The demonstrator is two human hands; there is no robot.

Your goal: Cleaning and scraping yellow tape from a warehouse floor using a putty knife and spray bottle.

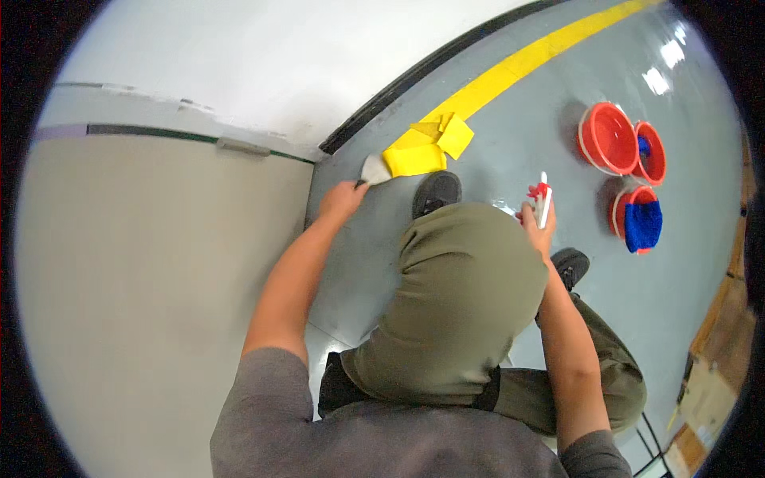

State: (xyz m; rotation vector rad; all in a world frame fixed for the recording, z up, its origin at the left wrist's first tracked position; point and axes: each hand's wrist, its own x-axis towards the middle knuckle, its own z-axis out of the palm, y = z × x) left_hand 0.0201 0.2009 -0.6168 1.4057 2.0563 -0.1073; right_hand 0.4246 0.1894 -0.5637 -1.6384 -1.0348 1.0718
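My left hand point(342, 202) grips the dark handle of a putty knife point(376, 169) low over the grey floor. The wide blade meets the edge of a loose piece of yellow floor tape point(415, 161); whether it is under the piece I cannot tell. Crumpled yellow scraps point(456, 136) lie beside that piece, at the near end of the yellow floor stripe point(508, 75). On the right, my right hand point(541, 234) is closed around a spray bottle with a red and white trigger head point(542, 200), its nozzle pointing away from me. My leg hides most of the bottle's body.
Several red buckets point(608, 138) stand on the floor at right, a blue cloth point(643, 225) draped over the nearest. A white wall with black baseboard point(412, 71) runs along the stripe. A beige panel point(161, 269) rises at left. My shoe point(437, 192) is close to the tape.
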